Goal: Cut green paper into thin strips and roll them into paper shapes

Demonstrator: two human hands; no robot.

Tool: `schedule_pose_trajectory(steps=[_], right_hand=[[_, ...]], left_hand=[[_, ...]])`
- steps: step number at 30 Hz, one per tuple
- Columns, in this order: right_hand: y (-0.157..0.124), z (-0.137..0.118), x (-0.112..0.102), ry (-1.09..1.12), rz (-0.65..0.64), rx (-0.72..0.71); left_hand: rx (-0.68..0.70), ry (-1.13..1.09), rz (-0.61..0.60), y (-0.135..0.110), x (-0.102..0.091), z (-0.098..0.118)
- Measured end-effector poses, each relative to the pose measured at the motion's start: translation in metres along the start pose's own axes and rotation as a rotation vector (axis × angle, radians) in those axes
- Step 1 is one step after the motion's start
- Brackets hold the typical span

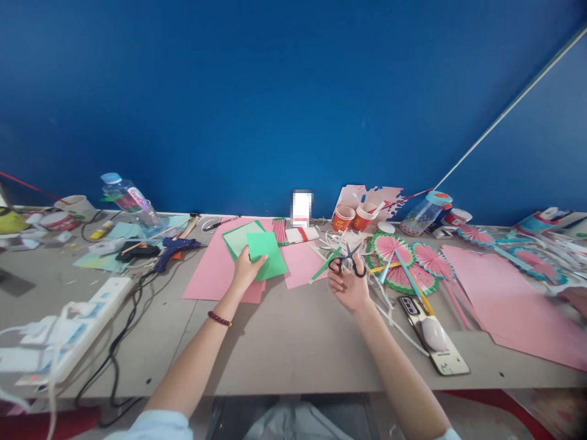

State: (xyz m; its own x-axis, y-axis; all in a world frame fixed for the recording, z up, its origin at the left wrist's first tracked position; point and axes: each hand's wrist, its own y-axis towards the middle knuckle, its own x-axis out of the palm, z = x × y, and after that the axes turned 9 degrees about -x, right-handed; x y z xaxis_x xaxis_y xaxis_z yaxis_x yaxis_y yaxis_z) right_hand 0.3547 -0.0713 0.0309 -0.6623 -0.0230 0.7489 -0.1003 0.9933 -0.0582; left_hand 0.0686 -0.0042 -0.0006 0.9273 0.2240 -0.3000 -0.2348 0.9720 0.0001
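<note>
Across the far side stands a broad, plain blue wall [275, 91], and before it runs a long grey table [275, 348]. On the right lies a large pink paper sheet [509, 299], with another person's blurred hand [573, 298] at its right end. Left of the middle, a second pink paper sheet [204, 281] lies flat. A long white power strip [98, 315] crowds the near left, with black cables [113, 348] trailing beside it. Pleated pink-and-green paper fans [394, 253] overlap just right of the right hand [348, 290]; nearer, a pale phone [452, 360] carries a rounded white object [434, 334]. On the far left leans a clear plastic bottle with a blue cap [132, 198].

A bright green rectangular paper sheet [270, 260] is at the middle, pinched by its left edge between the left hand's [247, 272] thumb and fingers; from this view it partly covers a pale green paper sheet [241, 238]. Far right of centre stand red paper cups [343, 218], behind a tangle of white paper strips [354, 240]. To the left rests a dark blue glue gun [172, 249]. The right hand grips small black-handled scissors [349, 260], blades parted and pointing away, beside a thin green paper strip [323, 267].
</note>
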Motion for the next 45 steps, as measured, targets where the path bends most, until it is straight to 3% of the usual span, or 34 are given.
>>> schedule_pose_trajectory(steps=[6, 12, 14, 16, 21, 27, 35, 41, 45], right_hand=[[-0.001, 0.001, 0.001, 0.069, -0.003, 0.051], [-0.004, 0.013, 0.009, -0.246, -0.047, 0.016], [-0.006, 0.020, 0.011, -0.418, -0.111, -0.019], [-0.010, 0.026, 0.014, -0.549, -0.200, -0.048], [-0.022, 0.033, 0.025, -0.713, -0.440, 0.083], [-0.026, 0.042, 0.029, -0.784, -0.515, 0.219], [-0.025, 0.042, 0.028, -0.803, -0.554, 0.228], [-0.023, 0.037, 0.027, -1.007, -0.422, 0.103], [-0.017, 0.042, 0.018, -1.269, -0.256, -0.019]], left_hand=[[0.148, 0.180, 0.129, -0.002, 0.004, -0.006], [0.442, 0.418, 0.251, -0.016, 0.003, 0.010], [0.505, 0.361, 0.151, -0.024, 0.008, 0.017], [0.484, 0.253, -0.059, -0.032, 0.015, 0.021], [0.106, -0.118, -0.522, -0.055, 0.034, 0.028], [-0.110, -0.365, -0.598, -0.065, 0.038, 0.032], [-0.221, -0.487, -0.475, -0.050, 0.037, 0.026], [-0.186, -0.494, -0.085, -0.040, 0.025, 0.030], [-0.162, -0.480, 0.079, -0.031, 0.016, 0.028]])
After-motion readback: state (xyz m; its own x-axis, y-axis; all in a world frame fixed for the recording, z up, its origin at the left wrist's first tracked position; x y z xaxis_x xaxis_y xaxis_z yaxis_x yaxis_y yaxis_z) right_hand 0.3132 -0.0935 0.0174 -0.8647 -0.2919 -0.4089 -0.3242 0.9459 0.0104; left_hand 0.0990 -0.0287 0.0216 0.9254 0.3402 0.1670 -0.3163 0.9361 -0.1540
